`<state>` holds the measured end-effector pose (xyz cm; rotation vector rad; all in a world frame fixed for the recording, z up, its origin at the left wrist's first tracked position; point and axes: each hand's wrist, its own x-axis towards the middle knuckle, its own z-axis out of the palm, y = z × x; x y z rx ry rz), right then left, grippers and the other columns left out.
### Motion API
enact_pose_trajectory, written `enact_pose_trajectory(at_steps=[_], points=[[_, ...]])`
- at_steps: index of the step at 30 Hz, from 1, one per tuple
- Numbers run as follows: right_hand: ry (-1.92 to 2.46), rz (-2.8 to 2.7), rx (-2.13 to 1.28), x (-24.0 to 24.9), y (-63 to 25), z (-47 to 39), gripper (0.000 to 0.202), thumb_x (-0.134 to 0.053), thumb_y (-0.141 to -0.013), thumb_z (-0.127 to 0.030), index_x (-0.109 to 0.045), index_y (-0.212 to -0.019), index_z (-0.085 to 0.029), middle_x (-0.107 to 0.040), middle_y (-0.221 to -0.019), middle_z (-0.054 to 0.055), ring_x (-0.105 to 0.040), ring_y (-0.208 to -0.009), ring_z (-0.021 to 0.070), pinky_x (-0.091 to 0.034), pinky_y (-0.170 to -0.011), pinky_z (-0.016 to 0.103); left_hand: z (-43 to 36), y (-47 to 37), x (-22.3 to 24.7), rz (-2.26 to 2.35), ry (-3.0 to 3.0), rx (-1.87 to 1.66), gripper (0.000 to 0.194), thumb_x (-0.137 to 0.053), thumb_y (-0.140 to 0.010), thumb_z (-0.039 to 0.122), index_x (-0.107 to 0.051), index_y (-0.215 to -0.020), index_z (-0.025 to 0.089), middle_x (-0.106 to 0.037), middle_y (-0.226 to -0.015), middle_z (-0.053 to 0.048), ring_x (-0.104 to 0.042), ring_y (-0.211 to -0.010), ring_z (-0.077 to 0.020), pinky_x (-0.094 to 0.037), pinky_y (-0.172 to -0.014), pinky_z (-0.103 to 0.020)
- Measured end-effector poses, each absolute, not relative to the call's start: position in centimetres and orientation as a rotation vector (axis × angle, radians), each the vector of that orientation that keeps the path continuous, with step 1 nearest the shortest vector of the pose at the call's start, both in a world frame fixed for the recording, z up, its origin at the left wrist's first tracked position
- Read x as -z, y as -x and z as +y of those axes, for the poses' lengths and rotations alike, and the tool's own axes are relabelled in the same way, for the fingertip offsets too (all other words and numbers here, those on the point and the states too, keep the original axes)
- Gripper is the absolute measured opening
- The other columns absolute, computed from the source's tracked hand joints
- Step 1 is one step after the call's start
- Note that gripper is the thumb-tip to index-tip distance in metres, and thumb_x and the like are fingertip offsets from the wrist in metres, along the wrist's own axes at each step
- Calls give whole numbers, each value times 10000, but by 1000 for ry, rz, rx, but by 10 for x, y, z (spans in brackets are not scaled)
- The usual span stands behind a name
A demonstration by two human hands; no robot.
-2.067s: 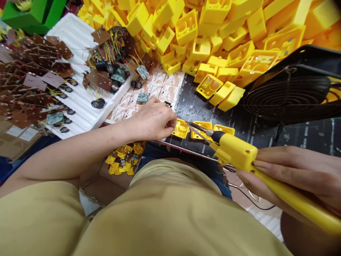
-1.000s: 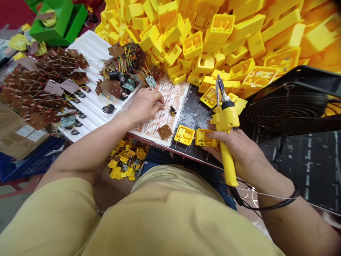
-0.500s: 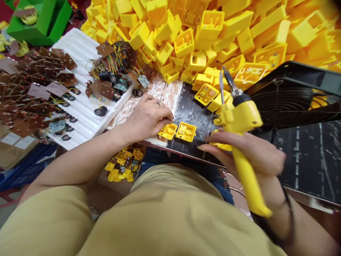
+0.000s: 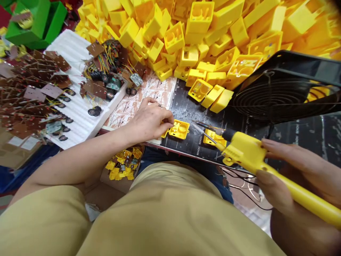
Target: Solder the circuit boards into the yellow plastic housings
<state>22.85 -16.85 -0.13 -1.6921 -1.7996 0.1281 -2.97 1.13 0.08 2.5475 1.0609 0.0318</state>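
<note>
My right hand (image 4: 290,177) grips a yellow soldering gun (image 4: 245,149), its metal tip pointing left over the table. A thin metal feed tube runs beside the tip. Under the tip lies a yellow plastic case half (image 4: 213,138), partly covered by the tool. My left hand (image 4: 151,119) has thumb and forefinger pinched at the left edge of another open yellow case half (image 4: 181,129); whatever is between the fingertips is too small to make out. One more yellow case half (image 4: 164,134) shows partly beneath those fingers.
A large heap of yellow cases (image 4: 186,35) fills the back. At right stands a black fan (image 4: 271,96). White foam (image 4: 77,60) on the left carries brown circuit boards (image 4: 34,78) with wires and small speakers. A box of yellow parts (image 4: 124,165) sits below the table edge.
My right hand has moved right and lowered the soldering gun from upright to pointing left above the cases. My left hand stays near the case, fingers now pinched at its edge.
</note>
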Motion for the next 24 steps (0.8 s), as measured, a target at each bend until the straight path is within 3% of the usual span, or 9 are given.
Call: enact_pose_trajectory(at_steps=[3,6,11,14,17,21,24], points=[[1815,-1512,-311,5,-213,-167,358,-632,-950,-399,-595,-1306,-384,-715,-1113,63,-721,-848,234,-607,-645,361,13,26,-1,1092,-2551,-13,166,-590,-840,247,-746,-813,199,-768,-802,-11,-618,-771,-162,-313,-1061,-487],[1326,-1880,-200,11,-214,-159,392,-688,-926,-349,-570,-1295,-293,-736,-890,29,-726,-729,176,-590,-548,256,15,21,-2,1110,-2613,18,198,-568,-835,250,-758,-811,197,-743,-735,-16,-617,-750,-169,-346,-1017,-462],[1255,-2016,-84,7,-210,-143,35,-629,-961,-228,-618,-992,-215,-726,-797,26,-719,-708,129,-599,-652,184,15,18,-2,1098,-2698,56,244,-537,-847,252,-774,-833,196,-726,-714,-35,-623,-765,-191,-363,-981,-459],[1267,-2026,-88,4,-202,-139,81,-611,-973,-251,-628,-902,-217,-714,-762,13,-706,-672,125,-603,-645,195,15,18,-2,1069,-2713,58,243,-535,-842,251,-773,-828,206,-728,-715,-30,-622,-761,-190,-368,-970,-451],[1216,-2063,-48,5,-198,-135,71,-687,-921,-215,-618,-912,-201,-713,-781,7,-692,-667,114,-591,-623,190,15,16,-3,1050,-2749,65,235,-539,-831,242,-772,-818,212,-719,-699,-24,-624,-766,-192,-363,-973,-445],[1088,-2095,-4,2,-201,-134,223,-795,-811,-123,-623,-950,-146,-702,-803,33,-668,-695,101,-567,-645,187,16,12,-7,1062,-2763,154,249,-527,-842,244,-773,-836,206,-708,-696,-32,-625,-787,-202,-361,-964,-438],[1210,-2083,-78,0,-211,-139,79,-691,-917,-198,-627,-960,-177,-703,-822,42,-677,-727,120,-564,-666,227,16,10,-10,1063,-2772,209,256,-515,-846,241,-768,-828,209,-703,-697,-30,-618,-788,-199,-365,-951,-431]])
